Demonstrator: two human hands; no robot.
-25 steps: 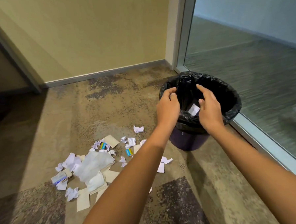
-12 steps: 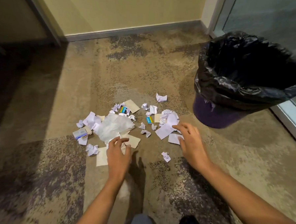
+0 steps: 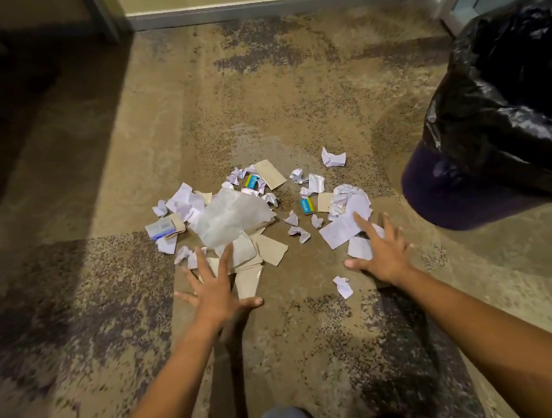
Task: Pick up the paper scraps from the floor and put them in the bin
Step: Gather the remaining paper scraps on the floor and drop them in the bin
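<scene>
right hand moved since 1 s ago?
Yes. The right hand has left the bin mouth and now spreads, fingers straight, over the paper scraps left of it.

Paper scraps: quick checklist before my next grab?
1. Left hand empty, fingers spread: ok.
2. Right hand empty, fingers spread: ok.
3. Paper scraps right under both hands: ok.
4. Hands touching the scraps: cannot tell.
5. Bin upright beside the pile: ok.
6. Floor cleared: not ok, many scraps lie there.

Dim warm light, dark shadow at left, wide-angle bending, slight blur.
</scene>
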